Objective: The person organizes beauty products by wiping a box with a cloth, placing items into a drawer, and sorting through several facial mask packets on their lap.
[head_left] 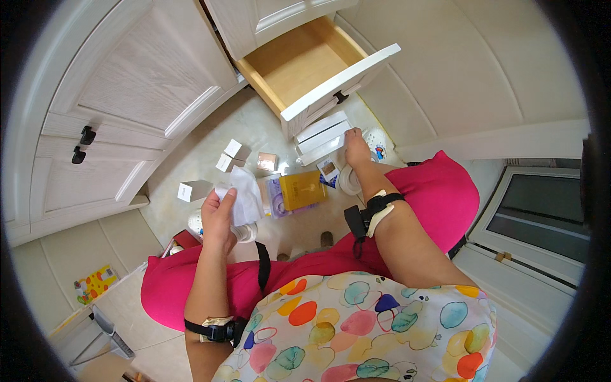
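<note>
My left hand pinches a white cloth, which hangs loosely from the fingers above the floor. My right hand has its fingers curled at the right end of the nearest of several long white boxes. These boxes lie side by side below the open drawer, whose wooden inside holds nothing visible. Between my hands lie a yellow box and a purple package partly under it. Beside them is a small blue-and-white packet.
Small white boxes and a pinkish box stand on the floor, with another white box farther left. White cabinet doors rise at the left. My knees in pink trousers flank the work. A yellow spotted package lies at lower left.
</note>
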A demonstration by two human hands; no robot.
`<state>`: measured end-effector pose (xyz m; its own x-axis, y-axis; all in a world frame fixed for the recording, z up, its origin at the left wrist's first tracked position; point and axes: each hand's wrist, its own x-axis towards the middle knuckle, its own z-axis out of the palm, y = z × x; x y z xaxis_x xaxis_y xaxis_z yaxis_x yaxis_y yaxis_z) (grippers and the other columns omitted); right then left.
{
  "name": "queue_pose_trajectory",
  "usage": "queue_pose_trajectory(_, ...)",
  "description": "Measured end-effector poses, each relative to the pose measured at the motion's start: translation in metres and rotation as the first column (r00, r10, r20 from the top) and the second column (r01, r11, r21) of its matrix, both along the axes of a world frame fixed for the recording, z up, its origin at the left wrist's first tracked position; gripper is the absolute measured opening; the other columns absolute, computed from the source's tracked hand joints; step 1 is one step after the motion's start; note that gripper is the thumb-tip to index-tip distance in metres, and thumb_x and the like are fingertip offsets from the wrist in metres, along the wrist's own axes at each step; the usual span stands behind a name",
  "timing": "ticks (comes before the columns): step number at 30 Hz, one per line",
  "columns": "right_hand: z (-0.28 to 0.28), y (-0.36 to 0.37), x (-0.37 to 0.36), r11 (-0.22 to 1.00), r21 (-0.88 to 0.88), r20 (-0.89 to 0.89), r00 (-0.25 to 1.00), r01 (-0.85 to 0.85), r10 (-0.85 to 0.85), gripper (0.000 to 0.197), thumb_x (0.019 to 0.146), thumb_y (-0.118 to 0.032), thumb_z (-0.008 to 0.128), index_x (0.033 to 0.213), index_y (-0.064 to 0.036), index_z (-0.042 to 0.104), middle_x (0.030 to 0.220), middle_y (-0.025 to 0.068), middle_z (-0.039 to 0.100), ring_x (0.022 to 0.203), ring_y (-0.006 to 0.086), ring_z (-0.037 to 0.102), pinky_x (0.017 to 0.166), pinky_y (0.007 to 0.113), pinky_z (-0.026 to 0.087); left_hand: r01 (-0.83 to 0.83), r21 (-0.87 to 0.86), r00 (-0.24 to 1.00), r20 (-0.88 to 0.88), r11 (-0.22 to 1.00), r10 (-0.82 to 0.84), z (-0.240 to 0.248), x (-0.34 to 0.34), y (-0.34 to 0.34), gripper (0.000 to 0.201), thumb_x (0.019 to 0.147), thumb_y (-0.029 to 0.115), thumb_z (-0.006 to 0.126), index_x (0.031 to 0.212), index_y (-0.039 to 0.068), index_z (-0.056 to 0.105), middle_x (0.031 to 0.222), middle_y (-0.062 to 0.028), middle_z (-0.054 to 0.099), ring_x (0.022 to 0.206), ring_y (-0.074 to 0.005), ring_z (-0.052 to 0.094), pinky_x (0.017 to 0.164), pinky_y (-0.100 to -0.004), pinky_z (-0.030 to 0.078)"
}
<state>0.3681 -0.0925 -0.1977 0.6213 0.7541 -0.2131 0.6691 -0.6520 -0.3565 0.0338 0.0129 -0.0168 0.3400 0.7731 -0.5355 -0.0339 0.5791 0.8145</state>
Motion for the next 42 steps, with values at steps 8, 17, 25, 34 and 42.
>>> queue_pose_trajectory(8,0.002,-0.008,0.0,0.998,0.013,0.037,0.997,-0.066,0.066,0.047,0.067,0.005,0.058,0.112,-0.0083,0.05,0.116,0.013,0.045,0.097,0.0339,0.055,0.081,0.04,0.048,0.019,-0.006,1.0,-0.004,1.0,-0.02,-0.012,-0.001,0.003,0.014,0.087,0.011,0.056,0.096,0.001,0.059,0.091,-0.0067,0.065,0.079,-0.0132,0.062,0.072,-0.0261,0.049)
queue_pose_trajectory(17,0.001,-0.011,0.001,0.975,-0.032,0.105,0.969,-0.222,0.224,0.024,0.076,-0.003,0.052,0.099,-0.0075,0.057,0.106,0.0132,0.053,0.091,0.0323,0.057,0.074,0.04,0.05,0.003,-0.019,1.0,-0.023,1.0,-0.003,-0.012,-0.002,0.002,0.013,0.087,0.011,0.056,0.096,0.002,0.059,0.09,-0.0061,0.064,0.078,-0.0129,0.061,0.072,-0.0266,0.049)
queue_pose_trajectory(25,0.012,-0.009,0.004,0.94,0.137,0.046,0.95,-0.311,0.308,0.021,0.07,-0.003,0.057,0.09,-0.0097,0.058,0.091,0.0112,0.06,0.092,0.0307,0.056,0.077,0.039,0.047,0.019,0.005,0.999,-0.038,1.0,-0.019,0.005,0.002,0.0,0.013,0.087,0.014,0.057,0.094,0.003,0.059,0.085,-0.0035,0.063,0.072,-0.0112,0.059,0.066,-0.025,0.047)
queue_pose_trajectory(34,0.176,-0.007,-0.032,0.903,0.161,-0.062,0.909,-0.399,0.412,0.027,0.072,-0.012,0.068,0.094,-0.0049,0.054,0.086,0.0119,0.061,0.084,0.0272,0.057,0.074,0.035,0.046,-0.025,0.089,0.999,0.022,0.996,0.023,0.021,-0.013,-0.006,0.018,0.087,0.014,0.056,0.099,0.002,0.058,0.092,-0.006,0.064,0.08,-0.0127,0.061,0.071,-0.0276,0.048)
queue_pose_trajectory(42,0.242,-0.043,-0.058,0.911,0.4,-0.766,0.582,0.102,0.271,0.033,0.076,-0.018,0.072,0.097,-0.001,0.052,0.085,0.005,0.06,0.077,0.0095,0.056,0.064,0.024,0.046,-0.22,0.17,0.973,0.113,0.961,0.203,0.012,-0.043,-0.004,0.019,0.086,0.015,0.057,0.1,0.001,0.059,0.093,-0.0053,0.063,0.081,-0.0123,0.059,0.07,-0.0256,0.046)
